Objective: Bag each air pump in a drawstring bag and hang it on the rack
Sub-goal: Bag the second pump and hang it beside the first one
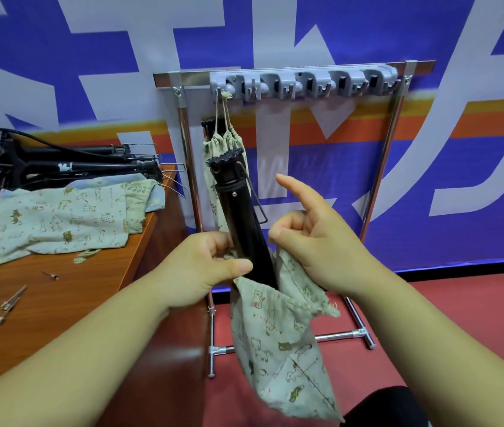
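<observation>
- Air pump (246, 229) stands half inside drawstring bag (278, 343) — bag mouth is pinched by left hand (204, 272) thumb and fingers, just beside the barrel.
- Right hand (309, 241) pinches the opposite hem, index finger raised.
- Risk: top-heavy pump could tip out between the fingers if either pinch slackens.
- Wire foot-loop just above the right fingers could snag the hem when the bag is pulled up.

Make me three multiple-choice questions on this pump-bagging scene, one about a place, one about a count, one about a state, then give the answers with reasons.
1. Where are the spare bags?
A. on the wooden table
B. on the floor
C. on the rack

2. How many bagged pumps hang on the rack?
A. none
B. one
C. three

3. How far is the held pump in its bag?
A. fully enclosed
B. partly in
C. outside it

Answers:
1 A, they lie flat on the table.
2 B, one hanging bag is at the left end.
3 B, the left hand and right hand hold the bag's mouth around the pump's middle.
</observation>
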`<state>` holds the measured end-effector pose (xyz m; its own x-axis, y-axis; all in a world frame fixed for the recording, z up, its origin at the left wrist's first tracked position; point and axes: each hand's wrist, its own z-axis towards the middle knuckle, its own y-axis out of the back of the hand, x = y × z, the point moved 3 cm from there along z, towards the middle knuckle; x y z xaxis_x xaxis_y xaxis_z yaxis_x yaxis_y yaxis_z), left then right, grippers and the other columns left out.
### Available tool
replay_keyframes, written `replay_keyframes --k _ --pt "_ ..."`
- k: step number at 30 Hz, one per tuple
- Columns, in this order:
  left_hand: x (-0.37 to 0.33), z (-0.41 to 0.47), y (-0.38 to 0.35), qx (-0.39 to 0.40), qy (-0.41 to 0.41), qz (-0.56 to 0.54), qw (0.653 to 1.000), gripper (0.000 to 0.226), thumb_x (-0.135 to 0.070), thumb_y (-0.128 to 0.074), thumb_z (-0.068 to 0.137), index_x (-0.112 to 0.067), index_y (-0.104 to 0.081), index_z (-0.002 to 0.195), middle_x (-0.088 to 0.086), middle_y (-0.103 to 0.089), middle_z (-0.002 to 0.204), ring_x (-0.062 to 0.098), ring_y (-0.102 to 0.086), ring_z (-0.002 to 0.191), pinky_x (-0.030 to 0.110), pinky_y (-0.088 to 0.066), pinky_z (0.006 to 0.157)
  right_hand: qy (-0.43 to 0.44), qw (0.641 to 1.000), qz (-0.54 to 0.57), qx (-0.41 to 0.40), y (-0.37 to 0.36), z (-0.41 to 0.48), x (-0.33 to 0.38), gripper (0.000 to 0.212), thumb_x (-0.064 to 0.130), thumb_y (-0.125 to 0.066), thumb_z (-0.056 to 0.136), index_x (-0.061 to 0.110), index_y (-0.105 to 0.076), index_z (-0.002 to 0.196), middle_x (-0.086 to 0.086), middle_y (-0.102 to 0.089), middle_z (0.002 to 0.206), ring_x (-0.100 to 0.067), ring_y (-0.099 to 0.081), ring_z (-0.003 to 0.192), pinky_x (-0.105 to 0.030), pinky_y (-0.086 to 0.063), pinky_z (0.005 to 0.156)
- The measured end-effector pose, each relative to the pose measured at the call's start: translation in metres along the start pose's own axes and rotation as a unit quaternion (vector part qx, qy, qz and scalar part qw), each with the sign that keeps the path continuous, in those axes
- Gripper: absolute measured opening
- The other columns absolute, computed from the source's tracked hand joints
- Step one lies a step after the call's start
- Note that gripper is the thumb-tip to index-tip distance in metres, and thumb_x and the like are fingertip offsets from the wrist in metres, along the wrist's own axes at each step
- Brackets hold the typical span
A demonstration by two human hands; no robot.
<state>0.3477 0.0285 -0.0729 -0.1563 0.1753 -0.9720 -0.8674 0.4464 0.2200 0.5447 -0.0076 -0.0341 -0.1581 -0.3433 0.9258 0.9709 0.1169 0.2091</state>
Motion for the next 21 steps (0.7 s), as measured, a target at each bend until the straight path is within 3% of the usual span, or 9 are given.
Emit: replay_keyframes --k 3,7,13,18,21 --pt "-0.002 0.0 0.001 0.013 0.001 0.004 1.0 0.04 -0.017 -0.076 0.077 -0.014 -0.07 0.116 0.004 -0.077 0.113 0.018 -0.072 0.105 0.029 -0.054 0.091 0.024 0.999 -0.021 -0.018 -0.005 0.003 0.003 0.06 0.016 -0.063 0.097 0.046 -0.038 0.142 0.0 -0.054 0.065 -0.01 -0.048 0.059 -0.02 -0.043 0.059" --pt "-0.004 -0.002 -0.002 0.025 0.007 0.005 1.0 0.036 -0.014 -0.075 0.075 -0.011 -0.071 0.11 -0.001 -0.077 0.1 0.01 -0.07 0.092 0.024 -0.053 0.082 0.056 0.997 -0.044 -0.016 -0.009 0.005 0.009 0.057 0.03 -0.049 0.103 0.045 -0.024 0.152 0.013 -0.05 0.054 -0.001 -0.048 0.055 -0.014 -0.04 0.06" --pt "-0.006 -0.004 -0.006 0.049 0.01 0.026 0.998 0.022 0.005 -0.071 0.088 -0.013 -0.069 0.101 -0.014 -0.072 0.075 -0.003 -0.065 0.072 0.014 -0.05 0.07 0.089 0.978 -0.187 0.035 -0.008 0.008 0.025 0.062 0.056 -0.043 0.095 0.071 -0.007 0.143 -0.016 -0.049 0.063 -0.028 -0.047 0.06 -0.048 -0.047 0.067" --pt "-0.011 -0.006 -0.006 0.056 0.012 0.049 0.997 0.021 0.002 -0.071 0.089 -0.017 -0.069 0.098 -0.014 -0.074 0.078 -0.002 -0.066 0.076 0.014 -0.049 0.071 0.113 0.953 -0.277 0.048 -0.006 0.011 0.039 0.065 0.048 -0.046 0.1 0.061 -0.009 0.151 -0.012 -0.051 0.056 -0.022 -0.046 0.052 -0.03 -0.043 0.059" --pt "-0.012 -0.007 -0.007 0.055 0.017 0.036 0.998 0.019 -0.012 -0.076 0.08 -0.014 -0.07 0.098 -0.01 -0.073 0.079 0.003 -0.065 0.076 0.018 -0.05 0.072 0.134 0.943 -0.301 0.045 -0.006 0.014 0.046 0.066 0.046 -0.049 0.1 0.059 -0.011 0.152 -0.011 -0.049 0.052 -0.022 -0.044 0.051 -0.03 -0.041 0.056"
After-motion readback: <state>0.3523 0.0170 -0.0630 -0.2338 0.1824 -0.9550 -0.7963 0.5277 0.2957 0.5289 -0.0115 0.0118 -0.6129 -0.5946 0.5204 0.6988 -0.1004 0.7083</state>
